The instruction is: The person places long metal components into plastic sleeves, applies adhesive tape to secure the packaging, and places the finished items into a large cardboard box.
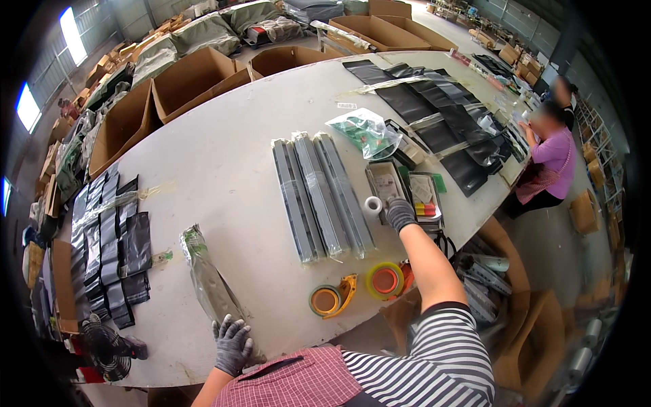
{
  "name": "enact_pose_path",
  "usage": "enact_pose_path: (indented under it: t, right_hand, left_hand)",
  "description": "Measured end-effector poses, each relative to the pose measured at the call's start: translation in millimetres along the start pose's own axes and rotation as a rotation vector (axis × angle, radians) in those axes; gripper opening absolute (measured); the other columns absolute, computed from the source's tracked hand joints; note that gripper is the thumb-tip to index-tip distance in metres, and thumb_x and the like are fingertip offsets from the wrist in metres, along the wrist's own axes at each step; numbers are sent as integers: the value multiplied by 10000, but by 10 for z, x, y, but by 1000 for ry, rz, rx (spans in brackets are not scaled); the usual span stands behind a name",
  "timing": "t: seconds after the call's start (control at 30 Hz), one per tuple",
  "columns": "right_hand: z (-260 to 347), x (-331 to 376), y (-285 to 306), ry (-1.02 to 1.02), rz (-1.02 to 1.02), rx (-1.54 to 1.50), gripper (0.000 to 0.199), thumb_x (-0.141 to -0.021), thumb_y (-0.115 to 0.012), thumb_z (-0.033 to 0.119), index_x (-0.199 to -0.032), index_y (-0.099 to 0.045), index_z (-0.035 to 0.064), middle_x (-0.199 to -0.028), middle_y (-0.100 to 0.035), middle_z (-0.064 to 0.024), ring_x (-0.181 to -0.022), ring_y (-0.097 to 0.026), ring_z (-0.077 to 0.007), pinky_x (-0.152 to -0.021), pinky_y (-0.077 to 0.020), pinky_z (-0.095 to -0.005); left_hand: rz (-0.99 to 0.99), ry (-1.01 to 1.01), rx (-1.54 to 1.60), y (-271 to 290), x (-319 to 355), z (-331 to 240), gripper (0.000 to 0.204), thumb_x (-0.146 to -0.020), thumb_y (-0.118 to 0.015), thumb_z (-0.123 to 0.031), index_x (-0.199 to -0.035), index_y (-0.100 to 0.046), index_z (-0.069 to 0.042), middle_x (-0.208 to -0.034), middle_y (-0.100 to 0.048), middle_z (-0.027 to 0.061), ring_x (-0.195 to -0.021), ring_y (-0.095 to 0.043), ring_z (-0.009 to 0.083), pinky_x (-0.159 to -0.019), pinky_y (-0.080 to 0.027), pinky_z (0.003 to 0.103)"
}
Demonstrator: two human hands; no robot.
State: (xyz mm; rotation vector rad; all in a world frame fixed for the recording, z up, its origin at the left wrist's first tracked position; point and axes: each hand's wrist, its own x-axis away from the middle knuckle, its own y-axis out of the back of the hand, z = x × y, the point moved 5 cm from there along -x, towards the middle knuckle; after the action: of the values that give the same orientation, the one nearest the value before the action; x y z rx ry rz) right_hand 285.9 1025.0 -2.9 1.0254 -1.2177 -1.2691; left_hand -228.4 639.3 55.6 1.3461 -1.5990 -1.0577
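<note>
My left hand [232, 344], in a grey glove, lies with spread fingers on the near end of a long package [209, 275] wrapped in grey-green plastic. At the table's right side my right hand [400, 213], gloved too, is at the near end of a small tray [384, 178] holding white labels. Its fingers are curled, and whatever they hold is hidden. A white roll [373, 205] stands beside that hand. Just right of it is a box [425, 190] with white slips and red and yellow pieces. Three long grey wrapped bundles [317, 197] lie side by side between my hands.
Two tape dispensers, one orange [342, 296] and one with yellow tape [384, 280], sit near the front edge. Black plastic sleeves lie left [112, 244] and far right [434, 115]. Also there: a clear bag [366, 132], a fan [105, 349], cardboard boxes [193, 81] and another person [553, 156].
</note>
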Motion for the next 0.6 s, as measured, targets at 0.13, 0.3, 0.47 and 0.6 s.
enact_pose_path:
  t: [0.13,0.3,0.47,0.6]
  right_hand:
    - [96,288,92,31,115,-3,246,-816,-652,264,-969,-705,79,-1009,-681,-205,-941,-652,-363,-857,-523,-442]
    - [-112,274,73,-60,25,-63,301,-820,-619,312,-890,-723,38,-888,-685,-216,-855,-662,-388,-801,-532,-463]
    - [-213,152,-97,-32,29,-18,302,-832,-605,307,-865,-728,34,-909,-689,-212,-889,-662,-375,-817,-525,-453]
    - [-305,8,-208,-3,11,20,382,-831,-596,405,-865,-734,51,-876,-688,-219,-874,-665,-375,-812,-530,-444]
  left_hand:
    - [-25,6,-23,3,71,37,361,-779,-641,-296,-1110,-675,-153,-1269,-579,50,-1386,-334,331,-1168,-83,593]
    - [-35,-8,-2,-17,4,22,343,-774,-636,-301,-1077,-694,-153,-1242,-603,48,-1373,-354,338,-1168,-94,587]
    - [-46,-10,1,-15,11,36,344,-771,-638,-295,-1080,-694,-157,-1250,-600,50,-1371,-357,337,-1168,-97,587]
    - [-54,-20,-2,-17,44,70,348,-772,-639,-297,-1086,-692,-156,-1257,-598,50,-1376,-351,336,-1169,-93,584]
